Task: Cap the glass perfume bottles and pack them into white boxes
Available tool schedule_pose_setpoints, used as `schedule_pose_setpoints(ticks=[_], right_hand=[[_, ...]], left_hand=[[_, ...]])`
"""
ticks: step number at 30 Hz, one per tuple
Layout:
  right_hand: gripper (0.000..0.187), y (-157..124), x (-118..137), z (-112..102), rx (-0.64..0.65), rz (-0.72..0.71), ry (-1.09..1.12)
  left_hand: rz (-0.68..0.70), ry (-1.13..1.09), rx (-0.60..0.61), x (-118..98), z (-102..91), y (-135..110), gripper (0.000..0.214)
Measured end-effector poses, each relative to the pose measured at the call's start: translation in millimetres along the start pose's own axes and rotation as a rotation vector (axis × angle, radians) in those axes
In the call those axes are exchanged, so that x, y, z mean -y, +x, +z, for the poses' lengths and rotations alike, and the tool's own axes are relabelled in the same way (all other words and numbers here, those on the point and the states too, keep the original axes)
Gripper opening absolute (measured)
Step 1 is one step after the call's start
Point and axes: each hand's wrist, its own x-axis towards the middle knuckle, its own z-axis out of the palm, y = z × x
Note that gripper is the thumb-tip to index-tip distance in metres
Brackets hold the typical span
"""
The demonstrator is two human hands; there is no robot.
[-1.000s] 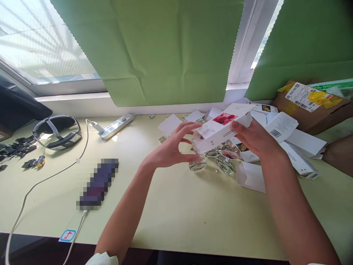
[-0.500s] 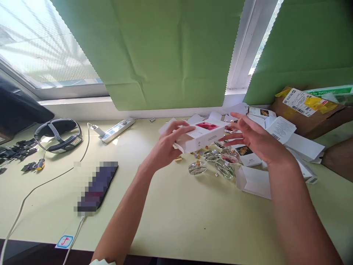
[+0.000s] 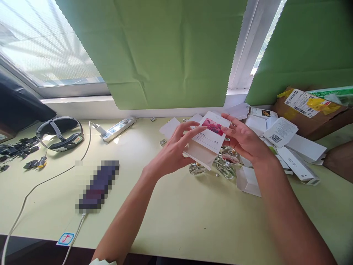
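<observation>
Between my hands, above the table, is a white carton [image 3: 207, 141] with a picture of red flowers, tilted with one end toward me. My left hand [image 3: 176, 149] grips its left side, fingers over the top. On its right far edge, my right hand [image 3: 244, 138] has thumb and fingers closed. Just beneath and behind the carton lie several glass perfume bottles [image 3: 225, 168], partly hidden by it. An open white carton [image 3: 248, 181] rests on the table near my right forearm.
Several white cartons [image 3: 302, 147] are heaped at the right, before a brown cardboard box [image 3: 309, 110]. A power strip [image 3: 119, 130], a headset [image 3: 60, 134] and a blurred-out phone [image 3: 97, 186] with its cable are at the left. Black parts [image 3: 19, 147] lie at the far left.
The carton has turned so its printed face shows and its near end points toward me. My right hand, spread and apart from it before, has taken hold of its far right edge.
</observation>
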Motion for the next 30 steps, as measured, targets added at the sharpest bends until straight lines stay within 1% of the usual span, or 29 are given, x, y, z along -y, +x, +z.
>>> schedule_pose_setpoints(ticks=[3,4,5,6,8,9,10,11,13,15,17,19,21,23,25,27,29,30], right_hand=[[0.057,4,-2,-5,0.025,0.005,0.019],[0.055,6,-3,-7,0.014,-0.016,0.019],[0.055,8,-3,-9,-0.024,-0.064,0.013],[0.056,10,-4,-10,-0.089,-0.143,-0.004],[0.061,14,-5,-13,-0.260,-0.357,-0.070],[0.065,15,-5,-13,-0.328,-0.459,-0.116],[0.068,17,-6,-14,-0.363,-0.540,-0.163],[0.070,18,-7,-14,-0.362,-0.590,-0.201],[0.071,19,-10,-12,-0.287,-0.619,-0.242],[0.068,18,-13,-9,-0.197,-0.602,-0.267],[0.066,17,-15,-5,-0.141,-0.566,-0.332],[0.067,15,-16,0,-0.134,-0.557,-0.395],[0.069,14,-15,2,-0.171,-0.584,-0.400],[0.071,14,-13,2,-0.224,-0.625,-0.356],[0.069,14,-10,-2,-0.278,-0.657,-0.326],[0.065,14,-6,-9,-0.333,-0.692,-0.316],[0.064,15,-2,-18,-0.378,-0.737,-0.309],[0.065,15,-1,-22,-0.393,-0.761,-0.300]], left_hand=[[0.008,-0.005,-0.007,-7,-0.3,0,0.075],[0.010,-0.005,-0.010,-8,-1.3,0,0.074],[0.008,0.001,-0.015,-8,-2.7,0,0.073],[0.000,0.012,-0.021,-6,-4.6,0,0.073],[-0.039,0.052,-0.039,1,-9.1,0,0.072],[-0.069,0.074,-0.049,5,-11.3,-1,0.071],[-0.100,0.093,-0.062,11,-13.3,-1,0.069],[-0.130,0.107,-0.073,16,-14.9,-2,0.067],[-0.182,0.127,-0.083,25,-16.4,-4,0.063],[-0.209,0.134,-0.077,31,-15.6,-5,0.061],[-0.223,0.135,-0.062,35,-12.7,-5,0.059],[-0.233,0.131,-0.038,37,-8.5,-5,0.056],[-0.252,0.131,0.001,44,-4.9,-7,0.052],[-0.308,0.132,0.051,59,-5.1,-11,0.048],[-0.438,0.139,0.108,83,-12.5,-22,0.044],[-0.664,0.173,0.183,111,-28.6,-38,0.036],[-0.800,0.226,0.155,137,-50.8,-60,0.035],[-0.865,0.263,0.109,148,-62.3,-71,0.035]])
